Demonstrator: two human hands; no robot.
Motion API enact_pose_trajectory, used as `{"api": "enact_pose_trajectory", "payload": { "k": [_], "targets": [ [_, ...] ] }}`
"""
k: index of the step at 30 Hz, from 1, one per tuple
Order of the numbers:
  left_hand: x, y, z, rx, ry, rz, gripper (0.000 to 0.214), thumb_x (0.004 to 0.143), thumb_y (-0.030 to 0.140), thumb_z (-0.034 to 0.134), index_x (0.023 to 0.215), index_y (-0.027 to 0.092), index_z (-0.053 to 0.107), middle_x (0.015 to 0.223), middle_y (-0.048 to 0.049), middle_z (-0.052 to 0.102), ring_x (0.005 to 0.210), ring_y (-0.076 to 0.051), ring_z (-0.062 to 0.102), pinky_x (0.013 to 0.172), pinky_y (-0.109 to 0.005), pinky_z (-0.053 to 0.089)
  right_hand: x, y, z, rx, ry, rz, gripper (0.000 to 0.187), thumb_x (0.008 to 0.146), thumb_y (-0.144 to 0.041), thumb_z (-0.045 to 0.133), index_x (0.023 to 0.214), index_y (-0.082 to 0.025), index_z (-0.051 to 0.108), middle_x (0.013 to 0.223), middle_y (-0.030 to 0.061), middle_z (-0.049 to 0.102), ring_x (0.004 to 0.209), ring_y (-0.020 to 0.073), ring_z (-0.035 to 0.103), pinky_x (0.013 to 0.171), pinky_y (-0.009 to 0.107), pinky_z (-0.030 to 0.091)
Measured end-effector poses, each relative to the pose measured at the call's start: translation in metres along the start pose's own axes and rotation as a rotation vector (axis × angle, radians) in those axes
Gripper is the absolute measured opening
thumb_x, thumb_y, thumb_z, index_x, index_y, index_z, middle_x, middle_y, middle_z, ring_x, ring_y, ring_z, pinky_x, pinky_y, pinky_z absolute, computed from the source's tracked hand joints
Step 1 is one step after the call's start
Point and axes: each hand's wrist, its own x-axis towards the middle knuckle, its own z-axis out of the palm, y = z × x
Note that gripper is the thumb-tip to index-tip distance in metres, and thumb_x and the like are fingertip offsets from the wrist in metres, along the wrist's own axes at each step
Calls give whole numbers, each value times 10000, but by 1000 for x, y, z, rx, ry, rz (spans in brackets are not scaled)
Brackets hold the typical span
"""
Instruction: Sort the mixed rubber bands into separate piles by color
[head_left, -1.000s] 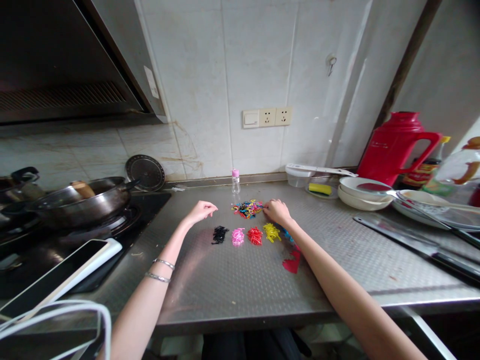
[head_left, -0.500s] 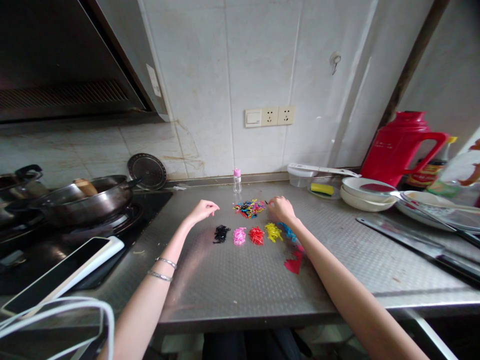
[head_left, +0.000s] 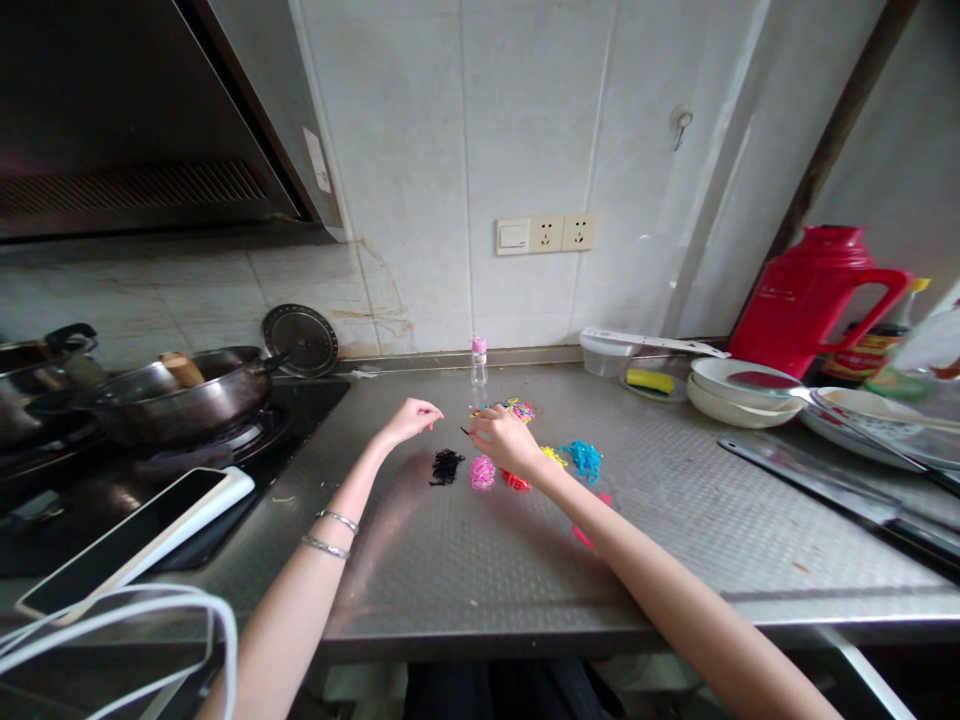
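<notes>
My right hand (head_left: pixel 504 440) is pinched on a small black elastic band (head_left: pixel 466 431), whose end pokes out left of the fingertips. It hovers before the mixed heap of coloured elastic bands (head_left: pixel 523 410) and hides most of it. My left hand (head_left: pixel 411 420) is held closed above the counter, behind and left of the black pile (head_left: pixel 446 467); whatever its fingers may hold is hidden. To the right lie a pink pile (head_left: pixel 482 472), a red pile (head_left: pixel 516 481) and a yellow pile (head_left: pixel 553 456), the last two partly covered by my right hand and arm. A blue pile (head_left: pixel 584 461) ends the row.
A pink-capped bottle (head_left: pixel 478 362) stands behind the heap. Red scraps (head_left: pixel 583 537) lie under my right forearm. Pans (head_left: pixel 180 400) and a white device (head_left: pixel 135 540) are at left; bowls (head_left: pixel 742 398), a knife (head_left: pixel 810 485) and a red thermos (head_left: pixel 802 300) at right.
My right hand has moved left from beside the mixed heap to in front of it, carrying the black band. The blue pile is now uncovered. My left hand has barely moved.
</notes>
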Motion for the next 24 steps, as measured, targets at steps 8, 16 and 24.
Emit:
{"api": "enact_pose_trajectory", "payload": {
  "k": [8,16,24],
  "targets": [
    [0,0,3,4,-12,26,350,703,402,515,794,93,653,516,2,519,432,-65,396,417,-186,269,-3,-16,16,-11,-47,-205,206,829,-311,482,886,-205,649,898,58,600,922,172,462,807,287,350],
    [0,1,6,23,-23,2,336,703,391,521,804,99,652,520,-1,525,440,-68,403,418,-183,272,-1,37,-2,57,9,37,282,854,-353,416,936,-221,652,919,51,622,880,150,503,798,260,362],
    [1,0,15,49,-19,5,294,685,351,534,764,97,657,510,-12,548,453,-82,433,447,-195,313,-33,142,-11,81,187,575,391,821,-433,391,887,-168,671,903,75,656,835,174,558,698,227,382]
  ]
}}
